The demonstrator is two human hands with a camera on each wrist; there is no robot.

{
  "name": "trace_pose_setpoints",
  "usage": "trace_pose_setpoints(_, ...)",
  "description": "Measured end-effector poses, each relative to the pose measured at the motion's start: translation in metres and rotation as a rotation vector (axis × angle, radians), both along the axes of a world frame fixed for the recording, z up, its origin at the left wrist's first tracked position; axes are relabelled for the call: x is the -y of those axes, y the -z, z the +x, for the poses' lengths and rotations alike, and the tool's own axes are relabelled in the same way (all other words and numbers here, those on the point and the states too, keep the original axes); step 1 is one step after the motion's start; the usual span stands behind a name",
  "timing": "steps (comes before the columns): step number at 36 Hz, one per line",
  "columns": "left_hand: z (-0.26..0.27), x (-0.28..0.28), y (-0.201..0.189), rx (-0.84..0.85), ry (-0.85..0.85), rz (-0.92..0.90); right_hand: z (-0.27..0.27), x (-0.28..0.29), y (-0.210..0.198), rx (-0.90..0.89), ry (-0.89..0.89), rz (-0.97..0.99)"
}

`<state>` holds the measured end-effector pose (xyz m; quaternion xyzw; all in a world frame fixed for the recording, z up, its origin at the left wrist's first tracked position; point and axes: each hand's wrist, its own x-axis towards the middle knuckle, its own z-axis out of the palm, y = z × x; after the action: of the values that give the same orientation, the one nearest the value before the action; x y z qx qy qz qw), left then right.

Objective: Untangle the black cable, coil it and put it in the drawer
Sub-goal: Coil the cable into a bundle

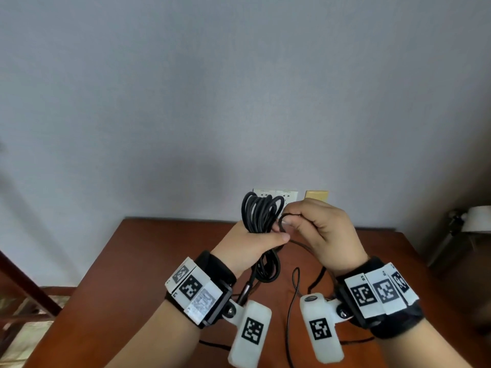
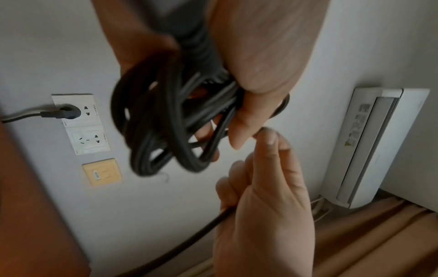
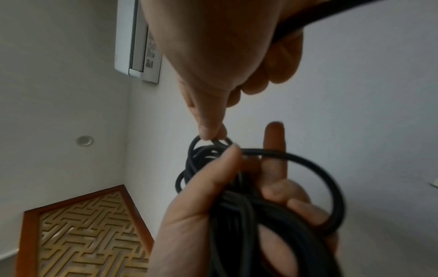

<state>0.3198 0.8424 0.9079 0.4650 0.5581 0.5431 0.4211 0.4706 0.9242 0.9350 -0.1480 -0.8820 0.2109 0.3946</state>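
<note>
Head view first, biggest stuff down to smallest: the reddish-brown wooden desk (image 1: pixel 164 261) sits against a grey wall (image 1: pixel 239 88), with wall sockets (image 1: pixel 276 194) right behind the action. No drawer is visible anywhere, so I can't say which way it lies.

Both hands are raised over the desk, close together in the middle of the view. The black cable (image 1: pixel 261 212) is mostly a bundle of loops standing roughly upright, long axis vertical, with its top poking above the left hand (image 1: pixel 252 241) and its bottom hanging below that fist. The left hand is wrapped around the bundle's waist, thumb across the front.

The right hand (image 1: pixel 322 233) is just beside it, nearly touching, thumb and forefinger pinching a single strand at the bundle's upper right. From there the loose tail drops under the right hand, trails across the desk and runs off toward the near edge.

So the free run lies down and to the right, on the right hand's side. My guess is the next bit is laying another loop onto the bundle, with plenty of slack left to gather.

Right wrist view shows the pinch nicely: right fingertips (image 3: pixel 208 131) closed on one thin loop.
</note>
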Motion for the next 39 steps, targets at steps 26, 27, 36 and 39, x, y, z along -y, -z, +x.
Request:
trace_pose_setpoints(26, 0.013, -0.003, -0.012, 0.458, -0.186, 0.028, -0.009, 0.006, 0.027, -0.184, 0.201, -0.228)
trace_pose_setpoints(27, 0.014, -0.003, -0.013, 0.428, -0.169, 0.019, -0.011, 0.008, 0.026, -0.177, 0.191, -0.213)
trace_pose_setpoints(36, 0.016, 0.001, -0.018, 0.483, -0.093, 0.115, -0.018, 0.013, 0.023, -0.116, -0.027, -0.208)
trace_pose_setpoints(39, 0.014, 0.001, -0.015, 0.529, -0.082, 0.145, -0.018, 0.012, 0.022, -0.106, -0.083, -0.305)
